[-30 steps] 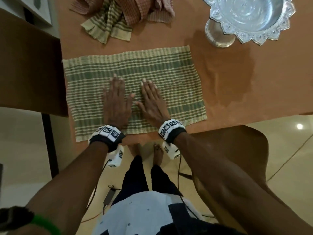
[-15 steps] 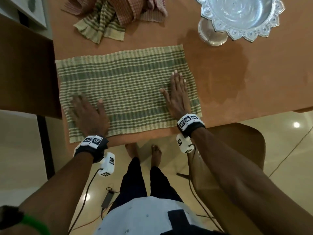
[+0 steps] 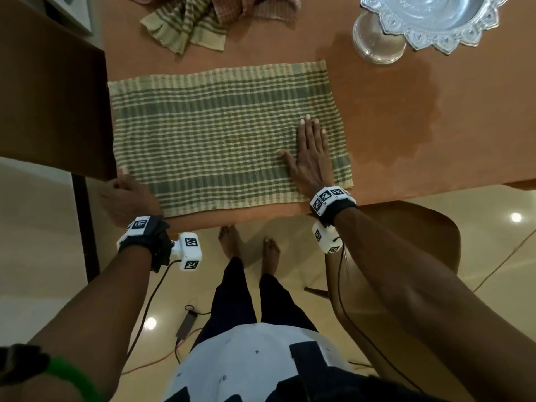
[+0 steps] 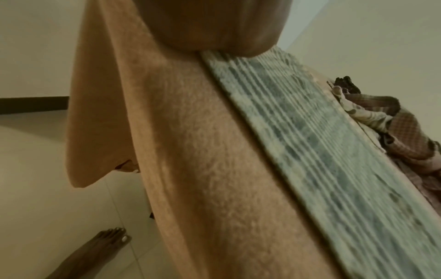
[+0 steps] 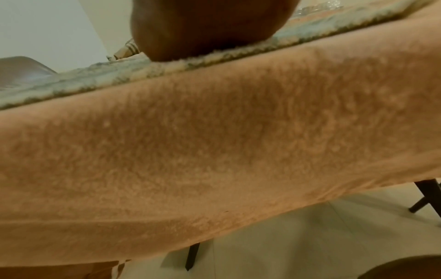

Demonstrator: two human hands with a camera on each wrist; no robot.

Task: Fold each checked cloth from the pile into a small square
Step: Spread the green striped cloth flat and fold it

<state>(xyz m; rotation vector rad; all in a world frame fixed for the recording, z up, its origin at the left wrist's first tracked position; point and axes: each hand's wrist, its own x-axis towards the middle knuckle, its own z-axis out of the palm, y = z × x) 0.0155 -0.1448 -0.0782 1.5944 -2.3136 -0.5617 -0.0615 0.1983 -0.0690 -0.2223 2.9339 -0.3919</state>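
Hands: both sit low on the near side of the table, one at each end of the spread cloth.
Left hand [image 3: 127,195]: at the cloth's near left corner, by the table's left edge. Fingers look curled round the corner as if gripping it, though the blur keeps me from being sure of a firm pinch. The left wrist view shows only the heel of the hand on the hem.
Right hand [image 3: 311,153]: lies flat, fingers straight and together, palm down on the cloth near its right end. It grasps nothing and just presses the fabric.
Green checked cloth [image 3: 229,137]: spread flat on the tan table cover [image 3: 435,126], just ahead of the person. Its long axis runs left to right, across the body, and its near hem lies close to the table edge.
Relation that matters: each hand stands over one short end, so the next fold would, I judge, bring one end across to the other along that long axis. The left hand seems the readier to lift.
Progress: this cloth still looks long, not yet a small square.
Pile [image 3: 214,15]: more checked cloths lie crumpled at the far edge, well beyond the spread one, still to be done.
Silver dish [image 3: 429,18]: far right, apart from the cloth.
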